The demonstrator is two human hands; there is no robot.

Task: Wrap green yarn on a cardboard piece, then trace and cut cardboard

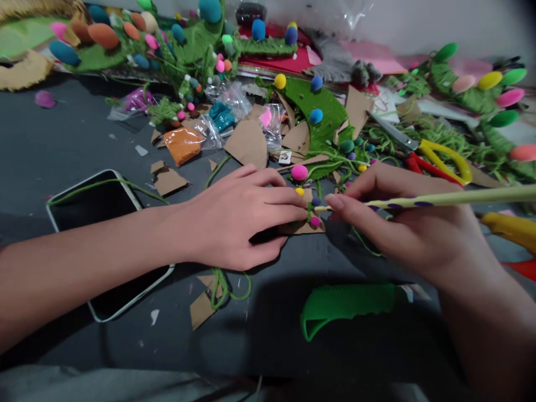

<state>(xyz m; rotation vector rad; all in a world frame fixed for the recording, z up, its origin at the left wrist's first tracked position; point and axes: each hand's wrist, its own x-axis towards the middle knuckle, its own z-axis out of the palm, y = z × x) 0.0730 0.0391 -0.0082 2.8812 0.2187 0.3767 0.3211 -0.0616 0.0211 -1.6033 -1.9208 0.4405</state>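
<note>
My left hand (240, 215) lies palm down, its fingertips closed on a small cardboard piece (302, 228) that is partly hidden under them. On this piece sit a yellow ball (299, 191), a dark blue ball (316, 201) and a pink ball (315, 222), with some green yarn. My right hand (419, 223) pinches a pale yellow pencil (473, 196) with dark oval dimples. Its thin tip points left and reaches the dark blue ball. A larger pink ball (299, 172) lies just above my left fingertips.
A phone (100, 206) lies beneath my left forearm. Nearer me is a green box cutter (349, 304). Yellow-and-red scissors (419, 148) rest beyond my right hand. Cardboard scraps (247, 144), an orange clay packet (184, 145) and a green yarn-wrapped shape (322, 106) crowd the back.
</note>
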